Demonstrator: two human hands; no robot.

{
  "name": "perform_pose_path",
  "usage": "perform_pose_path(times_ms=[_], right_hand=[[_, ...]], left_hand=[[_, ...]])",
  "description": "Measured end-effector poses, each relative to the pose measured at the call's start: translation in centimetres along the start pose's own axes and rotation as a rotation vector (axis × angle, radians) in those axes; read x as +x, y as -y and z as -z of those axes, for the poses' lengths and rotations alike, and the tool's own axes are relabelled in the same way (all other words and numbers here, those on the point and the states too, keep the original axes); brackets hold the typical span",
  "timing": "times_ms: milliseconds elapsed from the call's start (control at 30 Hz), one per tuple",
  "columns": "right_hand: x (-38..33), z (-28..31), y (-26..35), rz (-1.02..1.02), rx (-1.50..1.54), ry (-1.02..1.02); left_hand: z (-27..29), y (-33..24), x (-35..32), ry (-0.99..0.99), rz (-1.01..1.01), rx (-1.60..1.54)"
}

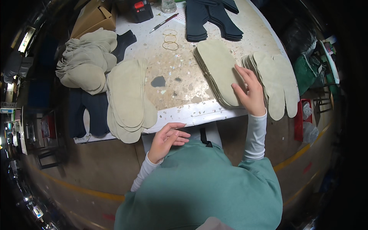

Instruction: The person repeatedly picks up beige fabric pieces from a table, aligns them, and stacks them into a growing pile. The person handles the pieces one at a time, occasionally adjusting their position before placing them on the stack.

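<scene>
A neat stack of beige sole-shaped fabric pieces (216, 65) lies at the table's right half. My right hand (250, 90) is over its right edge, fingers spread, touching or just above the top piece. To its right is a second beige stack (274, 84), its pieces cut with finger-like lobes. My left hand (168, 141) hovers at the table's front edge before my body, fingers loosely stretched and holding nothing. Nearest to it on the left is a pile of long beige pieces (127, 96). Farther left, more rounded beige pieces (88, 57) lie heaped loosely.
The worn table (180, 92) also bears dark blue cut pieces (212, 21), rubber bands (170, 40), a pen (164, 23), a glass jar (168, 5), a black-and-red case (138, 10) and a cardboard box (94, 19). Dark pieces (89, 111) lie front left. A red crate (303, 122) stands right.
</scene>
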State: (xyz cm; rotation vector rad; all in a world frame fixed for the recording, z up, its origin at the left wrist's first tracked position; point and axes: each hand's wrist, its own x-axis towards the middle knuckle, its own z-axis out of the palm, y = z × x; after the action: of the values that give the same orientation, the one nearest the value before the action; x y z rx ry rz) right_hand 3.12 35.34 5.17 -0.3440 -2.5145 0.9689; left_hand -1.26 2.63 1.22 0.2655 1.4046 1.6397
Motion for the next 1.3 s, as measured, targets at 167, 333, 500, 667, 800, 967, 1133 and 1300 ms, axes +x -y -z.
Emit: perform_pose_path(times_ms=[167,333,500,667,800,967,1133,1300], right_hand=[[-1.7,0.8,1.8,0.241,-0.155,0.023],[-2.7,-2.2,1.9,0.278,-0.442,0.207],[-3.2,-3.0,1.4,0.289,-0.456,0.171],[-2.5,-2.2,2.8,0.267,-0.431,0.204],[-2.2,-3.6,5.2,0.315,-0.146,0.122],[-2.3,-8.3,7.1,0.422,0.087,0.211],[-2.5,-10.9,7.4,0.440,0.111,0.248],[-2.5,-10.8,7.6,0.425,0.178,0.234]], left_hand=[[0.0,-0.1,0.1,0.010,0.013,-0.018],[-0.4,-0.9,-0.1,0.003,0.005,0.003],[1.0,-3.0,-2.6,-0.129,-0.251,0.139],[4.9,-5.2,-4.1,-0.661,-0.536,0.200],[6.3,-5.2,-4.4,-0.927,-0.631,0.343],[7.1,-4.5,-4.5,-1.023,-0.479,0.390],[7.9,-4.5,-3.7,-1.079,-0.396,0.707],[7.5,-5.3,-2.3,-0.996,-0.522,0.578]])
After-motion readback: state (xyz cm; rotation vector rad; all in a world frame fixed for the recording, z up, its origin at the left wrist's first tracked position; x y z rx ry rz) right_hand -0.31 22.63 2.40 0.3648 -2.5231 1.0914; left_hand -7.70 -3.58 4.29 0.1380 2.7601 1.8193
